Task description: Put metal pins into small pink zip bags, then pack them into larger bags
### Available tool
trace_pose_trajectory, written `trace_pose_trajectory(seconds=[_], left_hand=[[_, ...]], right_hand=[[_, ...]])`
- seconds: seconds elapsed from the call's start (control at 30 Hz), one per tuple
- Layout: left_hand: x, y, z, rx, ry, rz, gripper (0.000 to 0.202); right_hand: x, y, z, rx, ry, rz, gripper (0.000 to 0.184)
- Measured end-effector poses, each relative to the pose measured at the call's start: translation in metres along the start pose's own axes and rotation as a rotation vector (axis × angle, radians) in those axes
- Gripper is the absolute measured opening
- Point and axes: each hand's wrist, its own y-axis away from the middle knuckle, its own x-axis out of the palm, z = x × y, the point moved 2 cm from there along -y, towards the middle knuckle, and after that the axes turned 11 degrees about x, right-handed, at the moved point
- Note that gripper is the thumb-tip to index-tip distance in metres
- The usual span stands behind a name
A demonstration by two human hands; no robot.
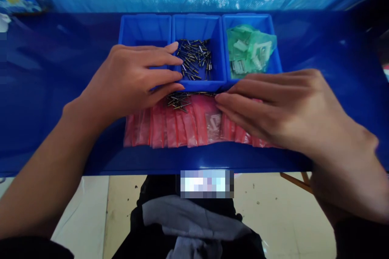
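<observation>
My left hand [133,75] reaches over the front left of the middle blue bin [199,86]. Its fingers are stretched out and apart, with nothing seen between them. Inside that bin lie many loose blind rivets [194,58]. A small pile of blind rivets [180,101] rests just in front of the bin, below my left fingertips, on a row of pink plastic bags [174,129]. My right hand [270,109] is at the right end of this pile, thumb and fingers pressed together. Whatever its fingertips pinch is hidden.
The right blue bin [275,58] holds a green plastic bag [240,48] with pale parts. A left blue bin [146,18] is partly behind my left hand. One bag shows a white part [214,122]. The blue table [136,162] ends close to my lap.
</observation>
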Motion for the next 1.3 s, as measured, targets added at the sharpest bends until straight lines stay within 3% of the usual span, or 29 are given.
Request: trace_pose_trajectory(seconds=[0.13,0.3,0.4,0.6,0.73,0.87,0.97,1.17,1.3], left_hand=[[0.001,0.0,0.001,0.054,-0.038,0.03,0.016],[-0.001,-0.001,-0.001,0.119,-0.076,0.0,0.016],[-0.001,0.0,0.001,0.101,-0.082,0.007,0.016],[0.001,-0.002,-0.001,0.133,-0.089,-0.046,0.025],[-0.002,-0.011,-0.015,0.124,-0.047,-0.15,0.032],[-0.005,-0.019,-0.034,0.108,-0.091,-0.159,0.024],[-0.006,-0.022,-0.042,0.089,-0.087,-0.187,0.01],[-0.01,-0.022,-0.043,-0.027,-0.069,-0.205,0.008],[-0.009,-0.021,-0.04,0.103,-0.141,-0.26,0.009]], right_hand=[[0.005,0.005,0.011,-0.087,0.188,0.142,0.026],[0.021,0.005,0.014,-0.093,0.206,0.165,0.025],[0.022,0.004,0.015,-0.107,0.19,0.113,0.026],[0.008,-0.004,0.018,0.069,-0.304,-0.191,0.015],[0.009,-0.008,0.018,0.281,-0.592,-0.248,0.016],[0.017,-0.006,0.019,0.489,-0.902,-0.3,0.012],[0.019,-0.006,0.024,0.505,-1.028,-0.313,0.014],[0.016,-0.008,0.029,0.473,-1.002,-0.341,0.024],[0.02,-0.009,0.028,0.442,-1.1,-0.37,0.025]])
